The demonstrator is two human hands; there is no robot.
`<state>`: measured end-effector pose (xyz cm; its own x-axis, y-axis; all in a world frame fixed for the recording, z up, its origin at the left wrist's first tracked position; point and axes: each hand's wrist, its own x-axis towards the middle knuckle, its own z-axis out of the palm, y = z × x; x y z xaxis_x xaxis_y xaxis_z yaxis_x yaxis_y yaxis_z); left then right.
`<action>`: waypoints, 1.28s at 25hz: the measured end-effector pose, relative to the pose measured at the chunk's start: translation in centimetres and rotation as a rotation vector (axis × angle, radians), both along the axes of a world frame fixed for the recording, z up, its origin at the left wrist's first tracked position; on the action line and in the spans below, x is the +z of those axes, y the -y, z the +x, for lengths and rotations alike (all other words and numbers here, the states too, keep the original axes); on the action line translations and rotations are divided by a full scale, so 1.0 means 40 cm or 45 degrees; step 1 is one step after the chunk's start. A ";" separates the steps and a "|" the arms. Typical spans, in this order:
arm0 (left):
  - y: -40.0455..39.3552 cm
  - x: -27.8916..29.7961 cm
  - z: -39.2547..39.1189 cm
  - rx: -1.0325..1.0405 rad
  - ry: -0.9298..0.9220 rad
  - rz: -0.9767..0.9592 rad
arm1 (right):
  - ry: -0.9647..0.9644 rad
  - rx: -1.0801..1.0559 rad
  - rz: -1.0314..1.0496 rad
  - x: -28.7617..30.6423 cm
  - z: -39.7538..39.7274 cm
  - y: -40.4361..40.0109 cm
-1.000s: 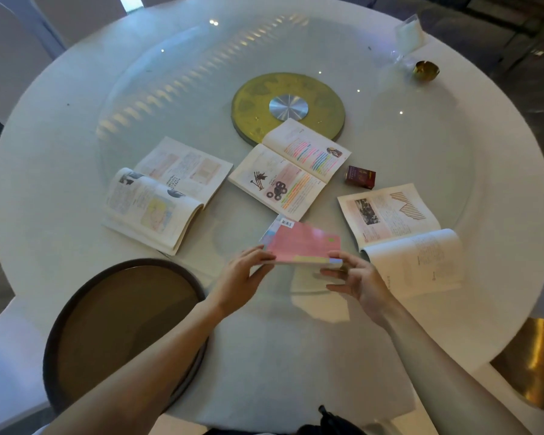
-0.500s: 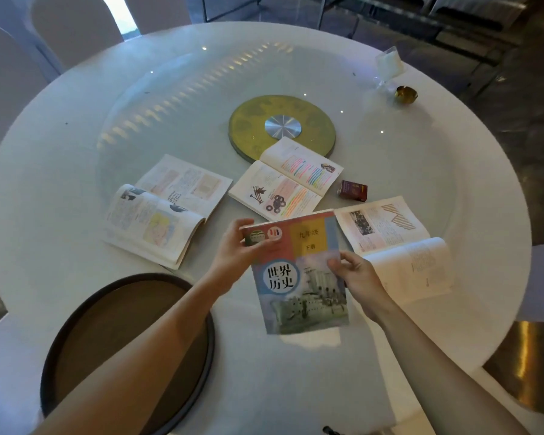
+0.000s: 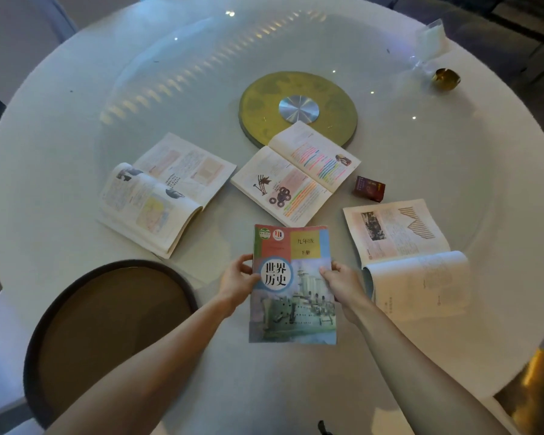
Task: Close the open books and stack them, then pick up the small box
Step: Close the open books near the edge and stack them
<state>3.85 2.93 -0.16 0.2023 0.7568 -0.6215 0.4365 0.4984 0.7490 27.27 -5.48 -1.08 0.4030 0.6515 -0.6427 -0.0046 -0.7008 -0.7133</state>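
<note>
On the round white bench (image 3: 76, 120), the closed history textbook with the ship cover (image 3: 292, 309) lies nearest the person. Three open books fan behind it: left (image 3: 161, 196), centre (image 3: 296, 174), right (image 3: 405, 255). The small dark red box (image 3: 369, 188) sits between centre and right ones (touching neither). The round brown tray (image 3: 107, 334) lies front-left.

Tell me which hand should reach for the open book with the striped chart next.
Right. The right hand sits at the closed book's right edge, right beside that open book. The left hand is on the far side and would have to cross over.
</note>
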 end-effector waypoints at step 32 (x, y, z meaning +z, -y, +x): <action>0.159 -0.041 0.707 -0.041 -0.026 -0.321 | 0.671 -0.105 -0.141 0.051 0.684 0.230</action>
<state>32.14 -3.42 -1.82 0.2094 0.5710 -0.7938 0.4691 0.6536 0.5939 54.62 -14.70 0.96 0.7360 0.5441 -0.4028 0.2755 -0.7842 -0.5559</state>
